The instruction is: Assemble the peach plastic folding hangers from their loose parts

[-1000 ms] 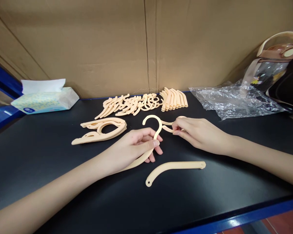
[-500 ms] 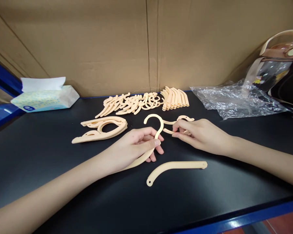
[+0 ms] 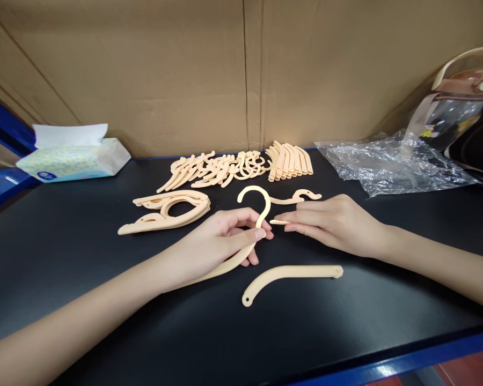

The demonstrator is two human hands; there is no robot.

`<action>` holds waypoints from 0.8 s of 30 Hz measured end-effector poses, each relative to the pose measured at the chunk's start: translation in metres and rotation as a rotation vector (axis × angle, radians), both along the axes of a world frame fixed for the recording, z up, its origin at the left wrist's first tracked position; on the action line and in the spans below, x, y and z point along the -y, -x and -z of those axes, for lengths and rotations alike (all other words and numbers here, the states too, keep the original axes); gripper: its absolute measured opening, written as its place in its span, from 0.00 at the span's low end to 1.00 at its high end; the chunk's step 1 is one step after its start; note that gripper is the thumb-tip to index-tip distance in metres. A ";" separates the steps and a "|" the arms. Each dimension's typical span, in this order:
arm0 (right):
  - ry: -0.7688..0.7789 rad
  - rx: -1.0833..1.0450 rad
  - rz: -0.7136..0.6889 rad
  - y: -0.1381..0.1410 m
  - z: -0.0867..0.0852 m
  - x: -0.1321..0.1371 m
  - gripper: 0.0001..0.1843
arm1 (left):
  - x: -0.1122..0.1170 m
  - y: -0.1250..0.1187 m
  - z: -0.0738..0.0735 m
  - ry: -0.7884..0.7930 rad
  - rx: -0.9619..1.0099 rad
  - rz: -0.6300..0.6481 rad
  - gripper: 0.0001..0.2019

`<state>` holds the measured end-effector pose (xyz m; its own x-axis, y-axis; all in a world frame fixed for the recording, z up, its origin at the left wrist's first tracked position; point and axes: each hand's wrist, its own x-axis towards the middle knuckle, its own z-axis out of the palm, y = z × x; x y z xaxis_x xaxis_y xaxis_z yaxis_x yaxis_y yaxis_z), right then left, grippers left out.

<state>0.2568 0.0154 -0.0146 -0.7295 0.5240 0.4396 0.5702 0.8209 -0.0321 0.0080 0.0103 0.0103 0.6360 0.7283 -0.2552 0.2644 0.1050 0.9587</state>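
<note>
Between its thumb and fingers my left hand grips a cream plastic hanger hook piece, its curve upward and its lower arm running back under my wrist. To the right, my right hand pinches a thin cream hanger part, mostly hidden by the fingers, its tip pointing at my left hand. Just behind the right fingers lies another curved hanger piece. In front of both hands rests a bent hanger arm with a hole at its near end.
Folded hangers are stacked at left. Behind stand piles of loose hanger parts and a row of hanger arms. A tissue pack, clear plastic bag and bottle sit along the back, before a cardboard wall.
My right hand has closed further over the thin hanger part and turned it, so less of it shows. My left hand keeps the hook piece nearly still.
</note>
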 end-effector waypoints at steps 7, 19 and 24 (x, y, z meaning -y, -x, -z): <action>0.001 0.086 0.024 0.000 -0.005 0.000 0.17 | -0.001 -0.001 -0.002 0.005 -0.005 0.028 0.06; -0.018 0.050 0.034 0.001 -0.005 0.002 0.17 | -0.001 0.000 -0.001 -0.002 -0.008 0.015 0.06; -0.027 -0.027 0.028 0.002 -0.006 0.003 0.17 | -0.001 -0.001 -0.001 0.028 -0.004 0.008 0.06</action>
<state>0.2550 0.0127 -0.0085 -0.7021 0.5319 0.4734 0.5925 0.8051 -0.0259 0.0094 0.0116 0.0113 0.6404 0.7162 -0.2775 0.2690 0.1293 0.9544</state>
